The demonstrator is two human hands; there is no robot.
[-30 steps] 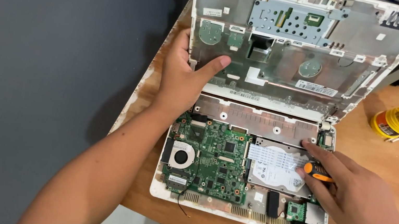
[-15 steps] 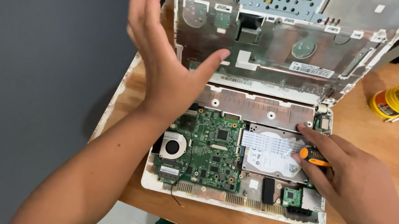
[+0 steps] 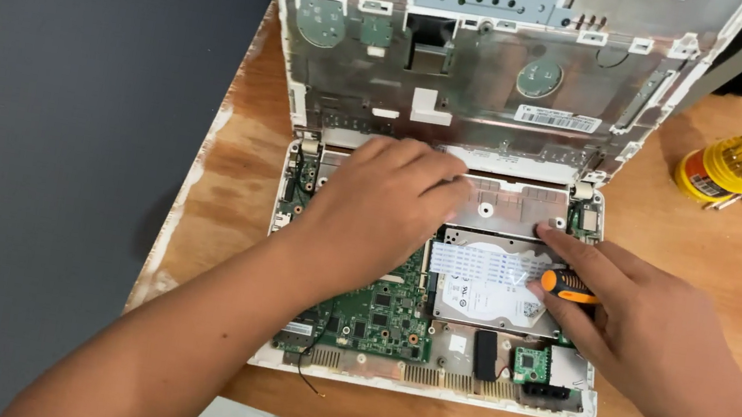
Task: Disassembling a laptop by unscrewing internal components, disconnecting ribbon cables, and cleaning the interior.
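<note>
An opened white laptop base (image 3: 423, 383) lies on a wooden table (image 3: 734, 273), w/ its top cover (image 3: 499, 71) tilted up at the far side, inner metal side facing the camera.

The left hand (image 3: 380, 210) lies palm down over the upper left part of the base, approx. above the green circuit board (image 3: 374, 317). Its fingers (image 3: 425, 173) are slightly curled and close together, and the tips rest on the grey metal strip (image 3: 509, 205) just below the hinge; if they pinch something under them, I cannot tell.

The right hand (image 3: 647, 328) comes from the right side and holds a small screwdriver (image 3: 567, 286) w/ orange and black handle. The handle is pinched between thumb and middle fingers, the index finger (image 3: 571, 248) is stretched along it towards the left. The tip of the tool is hidden, near the white flat ribbon cable (image 3: 490, 264) that lies across the top of the silver hard drive (image 3: 485, 299).

The drive sits in the middle right of the base, just beside the circuit board. Below it are a black part (image 3: 486, 351) and a small green board (image 3: 529, 364).

At the far right of the table stands a yellow holder w/ screwdriver bits (image 3: 730, 164), well apart from both hands.
</note>
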